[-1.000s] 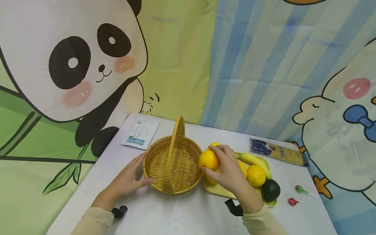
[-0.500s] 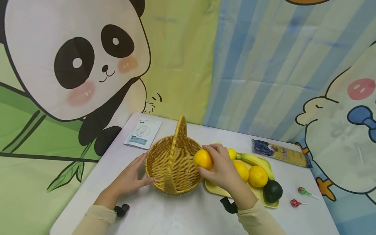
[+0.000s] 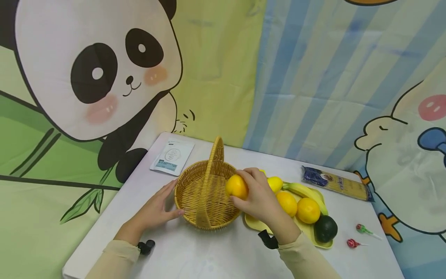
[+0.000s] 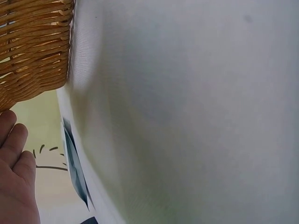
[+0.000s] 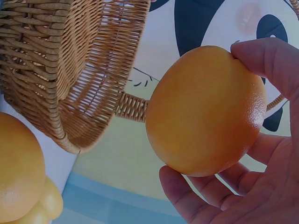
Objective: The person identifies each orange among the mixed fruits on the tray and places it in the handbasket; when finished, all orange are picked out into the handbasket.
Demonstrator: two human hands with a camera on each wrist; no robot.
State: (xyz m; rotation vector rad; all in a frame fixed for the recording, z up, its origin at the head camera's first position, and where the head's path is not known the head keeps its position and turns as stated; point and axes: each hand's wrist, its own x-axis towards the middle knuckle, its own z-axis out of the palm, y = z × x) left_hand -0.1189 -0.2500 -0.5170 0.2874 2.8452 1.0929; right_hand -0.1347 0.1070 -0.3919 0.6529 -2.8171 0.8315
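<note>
My right hand (image 3: 259, 195) grips an orange (image 3: 237, 187) at the right rim of a wicker basket (image 3: 188, 174) with a tall arched handle. In the right wrist view the orange (image 5: 205, 112) sits between thumb and curled fingers, clear of the basket (image 5: 60, 121). Nothing lies inside the basket in the head view. My left hand (image 3: 153, 209) rests against the basket's left side with its fingers fairly straight. In the left wrist view, the fingertips of that hand (image 4: 16, 172) reach the woven wall (image 4: 35, 46).
Right of the basket, a yellow tray (image 3: 308, 229) bears oranges (image 3: 308, 210), a lemon (image 3: 275, 184), bananas (image 3: 306, 192) and a dark green avocado (image 3: 325, 228). A pasta packet (image 3: 336, 183) and two lollipops (image 3: 352, 243) lie farther right. A white pouch (image 3: 172, 157) lies back left.
My right hand has carried the orange left, from above the tray to over the basket's right rim. The left hand keeps its place on the basket. The head view has shifted slightly.
</note>
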